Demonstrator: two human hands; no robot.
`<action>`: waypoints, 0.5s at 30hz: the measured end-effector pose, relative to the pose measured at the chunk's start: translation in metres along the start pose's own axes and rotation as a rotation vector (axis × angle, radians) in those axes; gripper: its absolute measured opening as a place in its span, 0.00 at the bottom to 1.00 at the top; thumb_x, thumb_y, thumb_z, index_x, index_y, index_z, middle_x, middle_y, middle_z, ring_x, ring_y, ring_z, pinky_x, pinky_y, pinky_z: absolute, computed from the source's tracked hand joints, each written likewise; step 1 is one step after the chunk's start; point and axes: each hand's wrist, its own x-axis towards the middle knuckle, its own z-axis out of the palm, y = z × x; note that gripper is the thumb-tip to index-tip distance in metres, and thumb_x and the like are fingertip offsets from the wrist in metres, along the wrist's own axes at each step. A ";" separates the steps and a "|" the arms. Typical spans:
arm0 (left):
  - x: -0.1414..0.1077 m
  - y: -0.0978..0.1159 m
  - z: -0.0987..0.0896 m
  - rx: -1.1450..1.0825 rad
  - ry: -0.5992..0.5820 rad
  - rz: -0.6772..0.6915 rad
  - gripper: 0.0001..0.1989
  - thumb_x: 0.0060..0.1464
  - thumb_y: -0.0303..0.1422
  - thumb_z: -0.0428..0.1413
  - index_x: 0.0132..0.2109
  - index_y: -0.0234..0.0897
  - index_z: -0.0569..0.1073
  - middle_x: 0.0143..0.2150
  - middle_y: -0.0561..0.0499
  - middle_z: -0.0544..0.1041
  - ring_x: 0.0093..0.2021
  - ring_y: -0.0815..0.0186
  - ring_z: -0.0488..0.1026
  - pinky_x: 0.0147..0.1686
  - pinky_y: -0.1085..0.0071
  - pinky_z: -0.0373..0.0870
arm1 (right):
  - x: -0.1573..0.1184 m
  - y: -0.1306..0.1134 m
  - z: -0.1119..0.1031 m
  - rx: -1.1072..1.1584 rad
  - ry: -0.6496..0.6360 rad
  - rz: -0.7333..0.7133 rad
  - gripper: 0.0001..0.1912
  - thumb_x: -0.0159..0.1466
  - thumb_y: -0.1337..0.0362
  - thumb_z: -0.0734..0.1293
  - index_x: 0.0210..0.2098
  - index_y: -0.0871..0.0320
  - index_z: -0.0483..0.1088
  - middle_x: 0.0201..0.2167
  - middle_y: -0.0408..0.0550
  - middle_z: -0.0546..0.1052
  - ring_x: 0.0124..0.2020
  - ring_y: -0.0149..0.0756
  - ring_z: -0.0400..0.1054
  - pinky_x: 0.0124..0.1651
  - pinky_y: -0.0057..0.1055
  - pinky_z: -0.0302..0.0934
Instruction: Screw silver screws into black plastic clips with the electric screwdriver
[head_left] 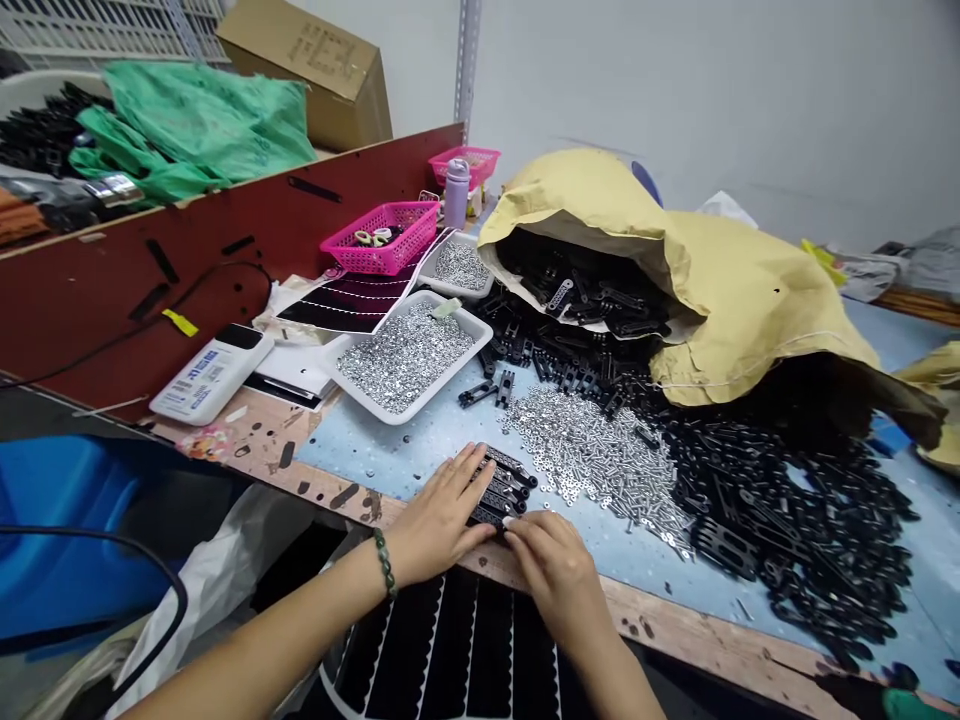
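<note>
Black parts (495, 495), lower centre of frame
Left hand (441, 512) lies flat across them, unclenched; right hand (556, 562) bunches fingertips at their edge, grip unclear.

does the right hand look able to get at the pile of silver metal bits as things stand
Likely yes: the right hand is close to the silver pile, and nothing tall seems to stand between them on the blue tabletop, though it would first have to leave the black parts.
</note>
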 end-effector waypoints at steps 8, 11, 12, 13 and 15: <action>0.007 -0.008 -0.007 -0.052 -0.048 0.035 0.38 0.62 0.43 0.48 0.68 0.38 0.34 0.70 0.42 0.36 0.68 0.51 0.36 0.63 0.49 0.50 | -0.063 -0.004 -0.070 -0.062 0.572 0.374 0.06 0.61 0.58 0.65 0.39 0.44 0.70 0.33 0.48 0.74 0.33 0.47 0.71 0.35 0.46 0.67; 0.005 -0.004 -0.007 -0.077 0.066 0.063 0.34 0.63 0.39 0.48 0.68 0.39 0.39 0.70 0.42 0.42 0.68 0.50 0.42 0.62 0.48 0.53 | -0.067 0.010 -0.070 0.055 0.542 0.523 0.09 0.61 0.56 0.65 0.40 0.49 0.68 0.36 0.51 0.74 0.35 0.46 0.72 0.34 0.43 0.69; 0.003 -0.001 -0.007 -0.087 0.110 0.071 0.33 0.63 0.38 0.49 0.68 0.40 0.41 0.69 0.42 0.46 0.67 0.50 0.45 0.62 0.48 0.53 | -0.065 0.017 -0.066 0.048 0.511 0.538 0.10 0.61 0.57 0.65 0.41 0.51 0.68 0.37 0.52 0.74 0.35 0.45 0.71 0.32 0.40 0.69; 0.001 0.001 -0.006 -0.098 0.145 0.079 0.32 0.62 0.36 0.49 0.68 0.40 0.44 0.68 0.42 0.50 0.67 0.51 0.47 0.62 0.48 0.54 | -0.062 0.026 -0.063 0.014 0.462 0.533 0.10 0.62 0.57 0.64 0.41 0.53 0.67 0.37 0.52 0.74 0.34 0.43 0.71 0.30 0.37 0.68; -0.003 0.004 -0.004 -0.113 0.180 0.089 0.30 0.62 0.35 0.49 0.67 0.41 0.46 0.66 0.43 0.55 0.66 0.51 0.51 0.62 0.48 0.55 | -0.054 0.044 -0.056 -0.101 0.382 0.514 0.10 0.64 0.58 0.62 0.41 0.55 0.67 0.35 0.52 0.73 0.32 0.39 0.70 0.27 0.33 0.65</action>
